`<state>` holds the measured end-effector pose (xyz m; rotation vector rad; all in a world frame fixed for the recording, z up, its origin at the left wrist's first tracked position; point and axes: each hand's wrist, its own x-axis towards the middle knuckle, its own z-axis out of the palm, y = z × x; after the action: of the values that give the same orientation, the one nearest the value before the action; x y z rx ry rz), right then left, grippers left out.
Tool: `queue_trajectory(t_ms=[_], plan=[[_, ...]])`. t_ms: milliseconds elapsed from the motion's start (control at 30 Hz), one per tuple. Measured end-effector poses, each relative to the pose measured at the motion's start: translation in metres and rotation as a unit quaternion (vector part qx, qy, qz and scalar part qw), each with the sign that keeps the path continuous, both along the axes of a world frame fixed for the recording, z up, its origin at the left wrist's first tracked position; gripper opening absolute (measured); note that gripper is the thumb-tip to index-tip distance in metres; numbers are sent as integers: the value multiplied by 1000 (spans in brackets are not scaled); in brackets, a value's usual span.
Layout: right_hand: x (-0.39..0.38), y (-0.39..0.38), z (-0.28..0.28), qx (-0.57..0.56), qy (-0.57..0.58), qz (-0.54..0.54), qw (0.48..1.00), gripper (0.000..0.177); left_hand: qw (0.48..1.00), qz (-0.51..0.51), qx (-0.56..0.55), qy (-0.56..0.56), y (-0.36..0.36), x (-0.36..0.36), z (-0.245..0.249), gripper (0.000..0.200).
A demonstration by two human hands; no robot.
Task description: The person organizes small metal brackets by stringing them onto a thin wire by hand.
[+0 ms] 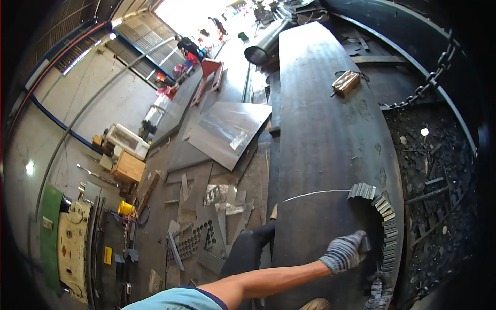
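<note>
Just beside fingers (356, 243), metal pieces (389, 235)

Head camera: worn on the person's head, looking forward and steeply down past the light-blue fabric sleeve (170, 300) at the near left.
Long dark-grey steel plate (320, 129): viewed from above, stretching from the near right toward the bright far end.
Striped knit-gloved left hand (341, 254) and striped knit-gloved right hand (380, 294): close to the camera, at the near right.
Pale flat wall (119, 93): far left, leaning in the tilted, wide, curved view with blackened corners.
</note>
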<state>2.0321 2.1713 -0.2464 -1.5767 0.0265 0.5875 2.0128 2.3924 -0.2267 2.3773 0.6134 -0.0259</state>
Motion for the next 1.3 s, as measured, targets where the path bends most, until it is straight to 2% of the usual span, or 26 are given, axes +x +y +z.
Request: queue_trajectory(t_ms=[33, 67, 100, 133, 200, 267, 367, 400, 433, 500, 533, 600, 633, 800, 867, 900, 933, 1000, 1033, 1067, 1133, 1167, 1200, 1233, 1267, 1300], plan=[[3, 21, 20, 25, -38, 13, 999, 16, 998, 32, -47, 25, 10, -6, 17, 62], [14, 19, -2, 68, 38, 62, 995, 20, 991, 62, -103, 56, 25, -10, 44, 60], [13, 35, 6, 19, -11, 68, 997, 22, 969, 91, -228, 25, 40, -21, 36, 54], [13, 52, 15, -34, -58, 71, 995, 24, 936, 145, -322, -1, 50, -36, 24, 47], [28, 102, 40, 36, -12, 146, 989, 25, 843, 284, -452, -60, 69, -68, 7, 31], [45, 156, 43, 12, -119, 257, 959, 31, 738, 348, -567, -114, 96, -110, -2, 30], [60, 239, 38, -82, -434, 328, 835, 39, 608, 406, -651, -206, 134, -171, -38, 43], [60, 267, 25, -98, -511, 328, 789, 39, 609, 413, -645, -208, 143, -179, -34, 43], [62, 288, 14, -90, -508, 331, 790, 39, 607, 418, -633, -236, 153, -187, -30, 47], [59, 319, -4, -99, -636, 325, 693, 30, 604, 437, -602, -286, 166, -197, -26, 55], [59, 329, 1, -92, -631, 330, 695, 30, 604, 446, -596, -285, 174, -202, -24, 55], [61, 340, 13, -156, -546, 494, 658, 23, 620, 423, -597, -282, 185, -205, -19, 55], [57, 339, 3, -113, -548, 456, 693, 18, 640, 399, -588, -293, 187, -201, -19, 55], [48, 329, -4, -118, -538, 439, 710, 19, 642, 378, -593, -306, 178, -174, -23, 50], [48, 326, -10, -76, -543, 412, 728, 20, 707, 378, -519, -296, 169, -157, -19, 50], [47, 327, -14, -64, -543, 404, 733, 20, 711, 384, -505, -302, 162, -151, -19, 45], [47, 323, -15, -65, -543, 394, 738, 20, 693, 492, -459, -259, 155, -154, -20, 38], [47, 322, -4, -129, -512, 443, 724, 17, 649, 497, -501, -282, 150, -140, -25, 34], [46, 326, 3, -161, -506, 448, 719, 15, 689, 449, -488, -293, 150, -137, -32, 46], [46, 324, 7, -185, -500, 448, 718, 14, 674, 444, -500, -314, 154, -134, -34, 47], [47, 312, -3, -164, -500, 420, 739, 14, 712, 437, -460, -300, 149, -121, -16, 39], [41, 320, -5, -114, -511, 401, 752, 15, 841, 387, -307, -223, 160, -136, -40, 32], [45, 313, -11, -67, -535, 368, 758, 15, 814, 384, -347, -262, 160, -137, -31, 22], [50, 312, 0, -76, -507, 404, 758, 18, 785, 381, -387, -299, 160, -137, -20, 13], [50, 316, -2, -69, -508, 411, 754, 20, 854, 387, -185, -294, 149, -119, -5, 14], [51, 318, -5, -61, -498, 415, 759, 20, 871, 365, -163, -285, 154, -118, 0, 15]])
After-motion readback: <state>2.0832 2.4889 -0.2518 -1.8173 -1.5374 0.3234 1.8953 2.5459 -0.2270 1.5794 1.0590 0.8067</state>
